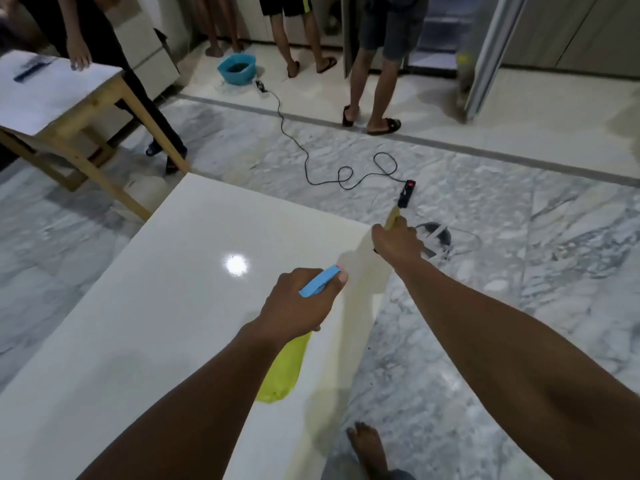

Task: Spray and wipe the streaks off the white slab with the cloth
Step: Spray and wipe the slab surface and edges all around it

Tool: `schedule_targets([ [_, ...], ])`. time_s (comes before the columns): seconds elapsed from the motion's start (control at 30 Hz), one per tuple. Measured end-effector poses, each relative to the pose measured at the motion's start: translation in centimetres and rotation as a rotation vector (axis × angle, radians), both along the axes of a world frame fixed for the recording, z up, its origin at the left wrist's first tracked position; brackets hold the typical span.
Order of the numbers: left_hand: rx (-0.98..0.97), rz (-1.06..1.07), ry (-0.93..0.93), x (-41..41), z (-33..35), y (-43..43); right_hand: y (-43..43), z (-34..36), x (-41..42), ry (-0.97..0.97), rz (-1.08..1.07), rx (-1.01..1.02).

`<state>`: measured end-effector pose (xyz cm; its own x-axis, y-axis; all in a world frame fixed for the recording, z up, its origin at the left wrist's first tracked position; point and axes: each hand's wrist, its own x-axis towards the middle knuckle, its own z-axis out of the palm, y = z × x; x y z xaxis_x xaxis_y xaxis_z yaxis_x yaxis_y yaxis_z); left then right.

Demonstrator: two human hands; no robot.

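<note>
Head view: the left grip (298, 299) clasps the spray bottle (282, 372), whose long axis points forward and to the right over the white slab (156, 306). The right grip (398, 240) — nearer the slab's far right corner — clutches what looks like the pale, blurred cloth (367, 271), which trails along that edge. No streaks are visible.
</note>
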<state>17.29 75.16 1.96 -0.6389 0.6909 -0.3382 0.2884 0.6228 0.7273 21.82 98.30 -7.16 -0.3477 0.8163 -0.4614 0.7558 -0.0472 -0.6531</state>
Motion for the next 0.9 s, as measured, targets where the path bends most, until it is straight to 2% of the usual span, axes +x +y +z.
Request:
schedule_targets([
  [0.1, -0.030, 0.019, -0.010, -1.8, -0.6, 1.2, -0.8, -6.3, -3.3, -0.308, 0.342, 0.030],
  [0.17, -0.030, 0.035, -0.018, -2.7, -1.2, 1.4, -1.5, -7.3, -3.7, -0.402, 0.393, 0.187],
  [0.27, -0.024, 0.082, -0.041, -4.2, -2.0, 1.4, -0.4, -7.2, -3.0, -0.328, 0.384, 0.553],
  [0.33, -0.028, 0.117, -0.070, -5.0, -2.7, 1.4, 0.4, -8.7, -2.8, -0.278, 0.516, 0.630],
  [0.47, -0.041, 0.152, -0.097, -5.6, -3.9, 1.0, -0.1, -11.4, -2.7, -0.267, 0.569, 0.643],
  [0.9, -0.034, 0.157, -0.131, -3.8, -4.8, -3.1, -4.3, -12.1, -0.4, -0.255, 0.624, 0.708],
])
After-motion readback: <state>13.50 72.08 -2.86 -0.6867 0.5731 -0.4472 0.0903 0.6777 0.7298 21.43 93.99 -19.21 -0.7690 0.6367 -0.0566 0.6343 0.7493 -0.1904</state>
